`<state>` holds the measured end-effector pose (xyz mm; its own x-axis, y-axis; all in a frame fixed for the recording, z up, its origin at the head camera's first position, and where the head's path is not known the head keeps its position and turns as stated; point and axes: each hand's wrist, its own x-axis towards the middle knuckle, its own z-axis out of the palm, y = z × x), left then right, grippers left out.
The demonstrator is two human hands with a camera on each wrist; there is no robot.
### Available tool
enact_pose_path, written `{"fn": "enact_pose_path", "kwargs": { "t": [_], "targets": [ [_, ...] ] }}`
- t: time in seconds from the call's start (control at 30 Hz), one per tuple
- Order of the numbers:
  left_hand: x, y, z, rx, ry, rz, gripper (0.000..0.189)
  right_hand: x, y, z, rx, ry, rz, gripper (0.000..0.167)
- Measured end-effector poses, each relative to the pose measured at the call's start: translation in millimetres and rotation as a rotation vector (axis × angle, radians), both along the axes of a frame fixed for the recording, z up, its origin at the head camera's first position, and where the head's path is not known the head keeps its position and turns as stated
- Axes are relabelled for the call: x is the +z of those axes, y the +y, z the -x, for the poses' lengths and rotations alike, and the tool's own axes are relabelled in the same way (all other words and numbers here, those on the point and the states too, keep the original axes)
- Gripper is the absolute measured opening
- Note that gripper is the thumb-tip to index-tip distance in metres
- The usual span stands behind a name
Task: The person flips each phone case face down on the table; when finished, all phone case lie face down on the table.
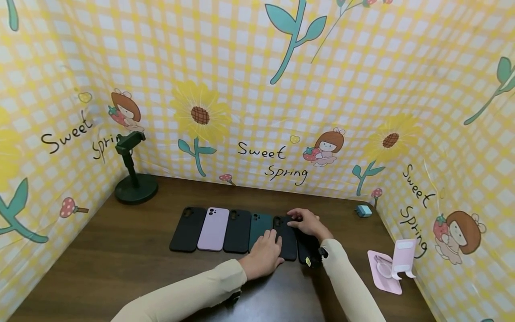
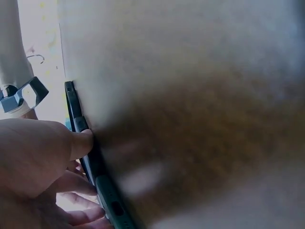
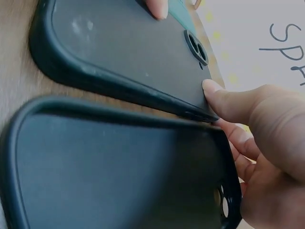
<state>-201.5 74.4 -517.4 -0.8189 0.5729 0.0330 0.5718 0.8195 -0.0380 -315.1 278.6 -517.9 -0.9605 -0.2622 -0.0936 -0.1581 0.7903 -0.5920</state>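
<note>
Several phone cases lie in a side-by-side row on the table. My left hand [image 1: 262, 256] reaches over the teal phone case [image 1: 261, 223] and the black phone case [image 1: 287, 243] beside it. In the left wrist view its thumb [image 2: 82, 143] presses at the cases' lower edge, with the fingers extended. My right hand [image 1: 309, 223] holds the top end of that same black phone case [image 3: 128, 52], thumb on its back near the camera cutout, other fingers past the top edge. Closest to the right wrist camera, another black phone case [image 3: 105, 167] lies hollow side up, partly under the right forearm in the head view.
Leftward in the row are a black case [image 1: 236, 232], a lilac case [image 1: 213, 229] and another black case [image 1: 188, 229]. A dark green stand [image 1: 136, 190] is at back left. A blue-white charger block [image 1: 363, 211] and a pink folding phone stand [image 1: 386, 273] are at right.
</note>
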Motion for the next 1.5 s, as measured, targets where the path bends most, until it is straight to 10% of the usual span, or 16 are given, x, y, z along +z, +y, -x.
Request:
{"fn": "enact_pose_path", "kwargs": {
  "t": [0.53, 0.9, 1.5],
  "targets": [
    [3.7, 2.1, -2.1, 0.028, -0.062, -0.027, 0.073, -1.9, 21, -11.4, -0.02, 0.125, -0.018, 0.024],
    [10.0, 21.8, -15.7, -0.303, -0.007, -0.099, 0.046, -1.9, 82, -30.7, -0.075, 0.042, 0.081, 0.024],
    [4.4, 45.9, -9.0, -0.194, 0.117, -0.059, 0.011, -4.9, 79, -26.7, -0.155, 0.064, 0.035, 0.02]
  ]
}}
